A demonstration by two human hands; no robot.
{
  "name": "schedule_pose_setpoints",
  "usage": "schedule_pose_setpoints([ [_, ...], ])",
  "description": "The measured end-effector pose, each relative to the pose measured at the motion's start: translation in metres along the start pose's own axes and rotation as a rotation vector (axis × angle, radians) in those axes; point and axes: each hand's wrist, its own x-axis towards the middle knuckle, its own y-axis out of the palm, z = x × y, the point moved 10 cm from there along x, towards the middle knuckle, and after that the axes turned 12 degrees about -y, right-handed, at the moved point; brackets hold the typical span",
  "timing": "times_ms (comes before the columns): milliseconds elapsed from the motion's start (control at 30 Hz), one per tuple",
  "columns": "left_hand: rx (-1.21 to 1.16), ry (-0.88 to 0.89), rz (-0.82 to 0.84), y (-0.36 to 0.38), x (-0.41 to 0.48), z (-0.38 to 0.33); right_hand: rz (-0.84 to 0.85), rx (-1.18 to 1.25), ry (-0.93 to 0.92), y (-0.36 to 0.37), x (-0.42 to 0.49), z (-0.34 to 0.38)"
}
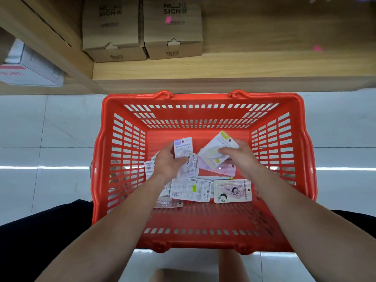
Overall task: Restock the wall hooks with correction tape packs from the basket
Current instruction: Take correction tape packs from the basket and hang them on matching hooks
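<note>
While both hands reach into the red basket (203, 117) on the floor, each gathers a pack for hanging.
Left hand (168, 161) pinches a purple-topped correction tape pack (183, 147); right hand (238, 155) closes its grip on a green-topped pack (218, 148), hang-holes upward; the loose packs (233, 191) lie toward the basket's near edge.

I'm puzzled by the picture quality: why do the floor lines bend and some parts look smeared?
Head view: the wide-angle lens bows the floor tile lines; a bright glare streak crosses the tiles; cardboard boxes up top are soft, while the basket stays fairly sharp.
</note>
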Motion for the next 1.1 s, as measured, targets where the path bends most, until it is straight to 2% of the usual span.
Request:
schedule_pose_setpoints([
  [100,-0.058,0.010,0.026,-0.006,-0.001,-0.007,0.030,-0.022,-0.008,-0.003,-0.002,0.008],
  [233,-0.095,0.021,0.133,-0.001,-0.009,-0.009,0.149,-0.016,-0.011,0.009,-0.008,0.019],
  [400,-0.193,-0.081,0.285,0.021,-0.021,0.001,0.201,-0.015,-0.061,0.040,-0.015,0.030],
  [467,-0.157,-0.070,0.339,0.029,-0.025,0.000,0.212,-0.024,-0.085,0.054,-0.020,0.037],
  [567,-0.072,-0.054,0.273,0.026,-0.019,0.003,0.074,-0.166,-0.151,0.042,-0.010,0.034],
  [633,-0.082,-0.075,0.186,0.014,-0.012,0.006,0.008,-0.430,-0.180,0.019,0.001,0.022],
  [733,-0.052,-0.090,0.125,-0.002,-0.003,0.013,0.089,-0.832,-0.111,0.000,0.007,-0.009],
  [833,-0.030,-0.094,0.107,-0.005,0.003,0.020,0.154,-1.006,-0.070,-0.004,0.006,-0.032],
  [967,-0.041,-0.114,0.100,-0.002,0.008,0.026,0.197,-1.105,-0.049,-0.002,0.011,-0.035],
  [1100,-0.067,-0.115,0.089,-0.003,0.009,0.026,0.232,-0.935,-0.012,0.002,0.008,-0.041],
])
